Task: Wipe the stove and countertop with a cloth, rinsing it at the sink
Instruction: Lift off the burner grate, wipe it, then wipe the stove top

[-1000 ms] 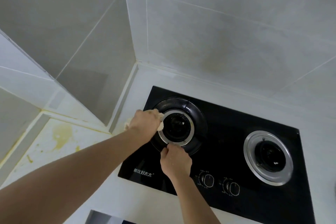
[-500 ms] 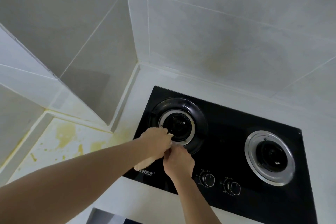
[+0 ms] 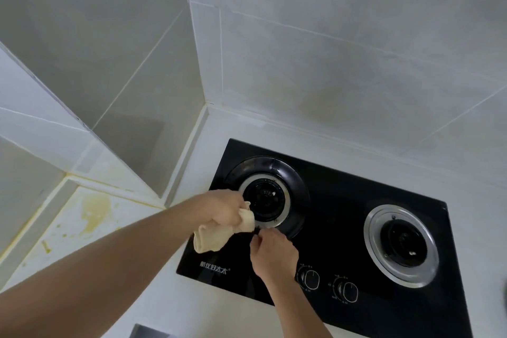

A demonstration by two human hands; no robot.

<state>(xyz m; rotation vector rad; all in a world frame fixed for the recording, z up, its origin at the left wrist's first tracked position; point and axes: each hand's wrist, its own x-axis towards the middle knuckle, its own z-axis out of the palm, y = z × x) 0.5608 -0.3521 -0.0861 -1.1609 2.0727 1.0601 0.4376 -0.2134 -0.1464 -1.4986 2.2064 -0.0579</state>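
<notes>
Two hands on the stove (image 3: 343, 228), both at the left burner (image 3: 267, 197), centre of frame. Your left hand (image 3: 222, 210) comes in from lower left and grips the cloth (image 3: 219, 232): fingers curled round a bunched part of it, hand just left of the burner's metal ring. The cloth is cream, folded, and its free end hangs below the hand over the black glass, above the white brand lettering (image 3: 214, 271). Its upper edge touches or nearly touches the ring; can't tell which.

Your right hand (image 3: 274, 254) comes up from bottom centre, knuckles toward the camera, fingers curled in with the tips at the lower edge of the left burner's ring. Looks like a pinch on something small and dark there, but can't tell what, or whether the tips really close on it.

Right burner (image 3: 402, 245) sits well apart at centre right, nothing touching it. Two knobs (image 3: 327, 282) sit along the stove's front edge, just right of your right wrist.

White tabletop (image 3: 164, 302) surrounds the stove. Lower left of frame, a lower ledge (image 3: 71, 230) shows yellow stains. Tiled wall (image 3: 343, 63) fills the upper half, with a faint yellowish patch above the stove.
</notes>
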